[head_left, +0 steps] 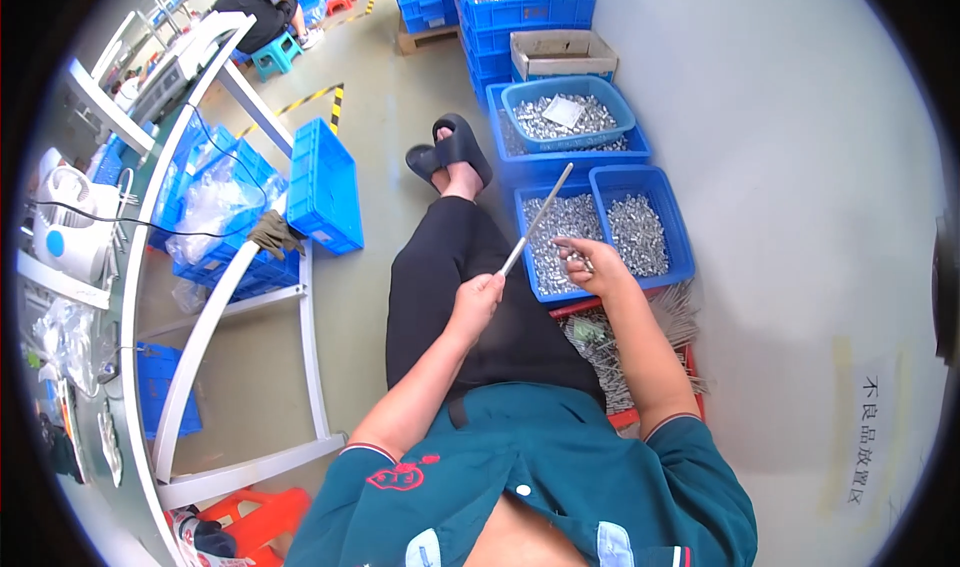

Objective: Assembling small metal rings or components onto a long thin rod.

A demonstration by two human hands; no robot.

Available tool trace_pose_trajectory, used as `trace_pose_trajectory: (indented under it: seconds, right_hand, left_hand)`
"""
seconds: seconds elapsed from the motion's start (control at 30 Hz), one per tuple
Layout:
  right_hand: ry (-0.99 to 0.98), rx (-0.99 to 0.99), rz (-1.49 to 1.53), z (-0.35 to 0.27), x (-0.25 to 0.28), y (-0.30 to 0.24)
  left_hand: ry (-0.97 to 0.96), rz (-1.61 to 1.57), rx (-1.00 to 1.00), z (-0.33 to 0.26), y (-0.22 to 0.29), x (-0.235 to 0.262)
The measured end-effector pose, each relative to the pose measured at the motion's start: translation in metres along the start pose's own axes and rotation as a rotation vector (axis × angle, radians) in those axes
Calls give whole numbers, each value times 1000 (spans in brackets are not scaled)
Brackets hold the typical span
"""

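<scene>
My left hand (478, 305) is closed around the lower end of a thin, straight metal rod (541, 213). The rod slants up and to the right, over my lap and the edge of a blue bin. My right hand (597, 269) hovers above that divided blue bin (684, 235), its fingers curled around a few small silvery metal parts (584, 261). Both compartments hold many similar small metal pieces (637, 235). Under my right forearm is a red crate (697, 369) with long thin rods (677, 317) in it.
Beyond the bin stands a light-blue tub (625, 117) of metal parts, with stacked blue crates (482, 45) behind. A white-framed workbench (309, 337) runs along my left, near an upright blue crate (330, 189). Farther off, a person (255, 12) sits on a teal stool (276, 59).
</scene>
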State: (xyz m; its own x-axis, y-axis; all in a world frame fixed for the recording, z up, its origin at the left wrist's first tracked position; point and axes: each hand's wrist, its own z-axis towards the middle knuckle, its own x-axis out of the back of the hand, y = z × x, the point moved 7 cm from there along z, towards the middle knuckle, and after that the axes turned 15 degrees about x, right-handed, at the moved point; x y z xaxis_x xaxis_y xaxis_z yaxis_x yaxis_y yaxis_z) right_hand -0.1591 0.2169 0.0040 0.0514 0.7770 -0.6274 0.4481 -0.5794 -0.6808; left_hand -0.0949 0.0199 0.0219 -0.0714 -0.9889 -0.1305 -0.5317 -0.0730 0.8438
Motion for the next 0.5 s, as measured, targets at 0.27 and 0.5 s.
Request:
trace_pose_trajectory:
  seconds: [0.27,0.5]
  right_hand:
    - [34,52,212,15,56,12]
    - [78,91,305,9,10,-27]
  left_hand:
    - [78,54,-11,-37,-9,6]
    - [82,57,-52,-66,3,16]
